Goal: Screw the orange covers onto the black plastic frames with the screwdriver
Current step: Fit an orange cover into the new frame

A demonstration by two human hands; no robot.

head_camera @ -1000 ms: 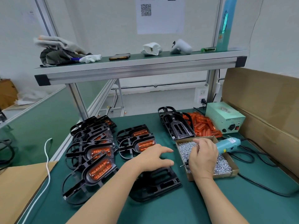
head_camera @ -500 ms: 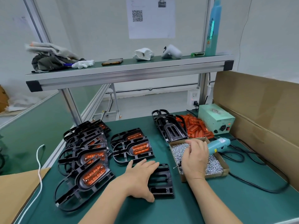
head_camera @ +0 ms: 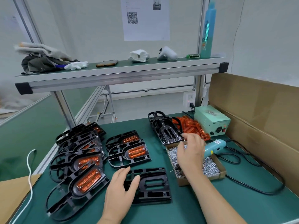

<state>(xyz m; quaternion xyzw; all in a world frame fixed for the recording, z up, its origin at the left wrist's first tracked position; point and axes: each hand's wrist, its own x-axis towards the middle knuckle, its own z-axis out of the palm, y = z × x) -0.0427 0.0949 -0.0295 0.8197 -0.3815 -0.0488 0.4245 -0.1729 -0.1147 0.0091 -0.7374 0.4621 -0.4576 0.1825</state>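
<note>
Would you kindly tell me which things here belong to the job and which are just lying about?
Job: bare black frame, loose orange covers, screw box, blue screwdriver, power supply.
Lying about: phone, white glove, bundled clothes, white cable.

Both forearms are bare and come in over the near edge of the bench point(head_camera: 258, 207). The left forearm point(head_camera: 110, 217) shows only briefly near the middle of that edge. The left hand point(head_camera: 119, 191) lies palm down, its fingers point(head_camera: 123, 171) fairly straight and pointing toward the far edge, thumb spread out to the right. The right forearm point(head_camera: 215, 202) slants up from the near right. The right hand point(head_camera: 191, 152) is farther from the near edge, back upward, fingers curled. Whether it holds anything cannot be told.
</note>
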